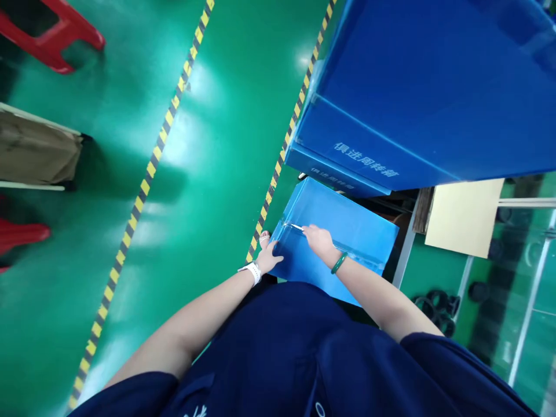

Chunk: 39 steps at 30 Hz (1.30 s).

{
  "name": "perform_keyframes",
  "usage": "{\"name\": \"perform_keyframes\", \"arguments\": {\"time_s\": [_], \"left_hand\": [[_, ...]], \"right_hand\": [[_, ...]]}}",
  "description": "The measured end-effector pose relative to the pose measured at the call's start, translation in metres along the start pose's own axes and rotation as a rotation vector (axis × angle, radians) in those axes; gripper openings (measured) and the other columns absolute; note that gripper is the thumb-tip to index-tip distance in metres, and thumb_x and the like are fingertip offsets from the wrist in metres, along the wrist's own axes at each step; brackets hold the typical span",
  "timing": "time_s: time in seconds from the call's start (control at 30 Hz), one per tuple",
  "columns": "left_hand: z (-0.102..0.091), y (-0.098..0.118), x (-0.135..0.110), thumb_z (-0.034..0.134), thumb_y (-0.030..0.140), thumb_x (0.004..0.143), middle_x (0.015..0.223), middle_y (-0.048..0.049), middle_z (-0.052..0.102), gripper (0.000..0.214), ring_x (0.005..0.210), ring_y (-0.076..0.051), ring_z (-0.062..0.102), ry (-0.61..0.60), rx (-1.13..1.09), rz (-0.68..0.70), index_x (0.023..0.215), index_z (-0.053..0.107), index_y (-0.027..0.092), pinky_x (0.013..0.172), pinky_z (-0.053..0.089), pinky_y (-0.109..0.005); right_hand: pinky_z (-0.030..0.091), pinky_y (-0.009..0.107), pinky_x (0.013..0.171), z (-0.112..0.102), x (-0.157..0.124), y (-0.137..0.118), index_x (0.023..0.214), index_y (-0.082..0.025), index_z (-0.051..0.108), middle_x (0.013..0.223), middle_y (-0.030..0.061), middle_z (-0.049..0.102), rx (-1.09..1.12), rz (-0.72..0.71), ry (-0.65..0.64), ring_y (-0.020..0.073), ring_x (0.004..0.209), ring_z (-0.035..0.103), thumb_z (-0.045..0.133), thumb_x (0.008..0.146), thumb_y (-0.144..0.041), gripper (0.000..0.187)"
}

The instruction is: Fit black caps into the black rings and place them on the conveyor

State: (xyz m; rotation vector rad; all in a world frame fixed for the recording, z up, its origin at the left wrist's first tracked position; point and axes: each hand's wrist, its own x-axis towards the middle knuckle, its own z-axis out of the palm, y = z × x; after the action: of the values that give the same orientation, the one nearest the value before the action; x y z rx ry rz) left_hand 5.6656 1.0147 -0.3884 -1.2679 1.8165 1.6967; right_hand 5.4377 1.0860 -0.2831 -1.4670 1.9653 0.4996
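Note:
A blue plastic box [343,211] lies in front of me, its flat top split by a lengthwise seam with a shiny strip that looks like clear tape. My right hand [320,240], a green bangle at its wrist, grips a slim pale tool [296,226]. The tool's tip is at the left end of the seam; its exact kind is too small to make out. My left hand [268,258], with a white watch, rests on the box's near left edge, thumb and fingers spread and holding nothing.
Larger blue boxes [417,87] with white lettering stand just beyond. A tan board [463,217] and black round parts [436,307] are at the right. Yellow-black floor tape [152,168] crosses the green floor; a red stool [65,35] stands upper left.

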Motion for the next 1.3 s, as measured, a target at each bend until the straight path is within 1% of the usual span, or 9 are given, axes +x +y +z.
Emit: {"name": "perform_keyframes", "arguments": {"time_s": [0.13,0.27,0.4,0.5,0.6,0.73,0.83,1.07,1.3], "left_hand": [[-0.001,0.002,0.002,0.068,0.034,0.088,0.142,-0.0149,0.051,0.060,0.124,-0.029,0.055,-0.004,0.023,-0.065,0.141,0.047,0.018,0.105,0.046,-0.053],[-0.003,0.009,0.001,0.068,0.032,0.089,0.140,-0.0146,0.053,0.058,0.122,-0.029,0.056,0.004,0.021,-0.119,0.141,0.047,0.018,0.103,0.048,-0.052],[-0.005,0.024,-0.007,0.070,0.029,0.086,0.131,-0.0146,0.058,0.063,0.109,-0.025,0.063,0.013,-0.001,-0.175,0.142,0.044,0.017,0.094,0.054,-0.046],[-0.006,0.036,-0.012,0.075,0.027,0.081,0.118,-0.0141,0.063,0.072,0.096,-0.022,0.068,0.023,-0.025,-0.204,0.144,0.042,0.016,0.088,0.056,-0.039],[-0.003,0.046,-0.013,0.076,0.027,0.079,0.111,-0.0123,0.063,0.075,0.088,-0.021,0.069,0.052,-0.034,-0.230,0.144,0.042,0.016,0.083,0.057,-0.036],[0.004,0.054,-0.013,0.076,0.030,0.078,0.104,-0.0092,0.064,0.073,0.085,-0.020,0.069,0.109,-0.028,-0.274,0.142,0.043,0.017,0.081,0.057,-0.036],[0.011,0.060,-0.012,0.073,0.030,0.079,0.104,-0.0095,0.066,0.072,0.090,-0.021,0.068,0.152,-0.007,-0.314,0.142,0.041,0.018,0.083,0.056,-0.036],[0.020,0.072,-0.010,0.070,0.040,0.077,0.107,-0.0069,0.067,0.066,0.092,-0.022,0.067,0.227,0.111,-0.373,0.135,0.044,0.023,0.074,0.054,-0.033],[0.029,0.079,-0.007,0.065,0.044,0.085,0.116,-0.0098,0.064,0.060,0.088,-0.019,0.064,0.296,0.217,-0.416,0.136,0.045,0.020,0.071,0.051,-0.032]], "right_hand": [[0.051,0.028,0.077,0.019,0.003,-0.004,0.138,-0.022,0.052,0.120,0.0117,0.061,0.107,0.008,0.044,0.0209,0.095,0.066,0.025,0.109,-0.029,0.040],[0.052,0.030,0.078,0.033,-0.007,0.012,0.130,-0.019,0.058,0.117,0.0124,0.061,0.177,0.030,0.053,0.0216,0.094,0.066,0.027,0.108,-0.026,0.038],[0.053,0.033,0.081,0.055,-0.045,0.051,0.126,-0.016,0.060,0.115,0.0102,0.062,0.208,0.093,0.023,0.0203,0.093,0.065,0.038,0.107,-0.024,0.029],[0.054,0.036,0.084,0.077,-0.084,0.093,0.126,-0.014,0.059,0.115,0.0100,0.062,0.217,0.160,-0.009,0.0198,0.094,0.064,0.048,0.106,-0.029,0.027],[0.055,0.037,0.085,0.101,-0.123,0.140,0.122,-0.013,0.061,0.113,0.0095,0.063,0.224,0.215,-0.038,0.0196,0.094,0.064,0.054,0.104,-0.032,0.027],[0.055,0.039,0.086,0.133,-0.166,0.197,0.117,-0.012,0.063,0.110,0.0087,0.064,0.233,0.264,-0.056,0.0198,0.094,0.065,0.057,0.103,-0.033,0.026],[0.055,0.040,0.088,0.154,-0.188,0.230,0.116,-0.012,0.064,0.110,0.0089,0.065,0.250,0.284,-0.049,0.0204,0.096,0.065,0.057,0.103,-0.034,0.027],[0.053,0.040,0.089,0.185,-0.217,0.277,0.109,-0.012,0.066,0.107,0.0081,0.065,0.322,0.329,-0.025,0.0206,0.098,0.064,0.059,0.102,-0.034,0.025],[0.054,0.041,0.091,0.202,-0.232,0.295,0.110,-0.013,0.065,0.108,0.0070,0.066,0.402,0.357,-0.001,0.0209,0.101,0.064,0.059,0.102,-0.033,0.022]]}}
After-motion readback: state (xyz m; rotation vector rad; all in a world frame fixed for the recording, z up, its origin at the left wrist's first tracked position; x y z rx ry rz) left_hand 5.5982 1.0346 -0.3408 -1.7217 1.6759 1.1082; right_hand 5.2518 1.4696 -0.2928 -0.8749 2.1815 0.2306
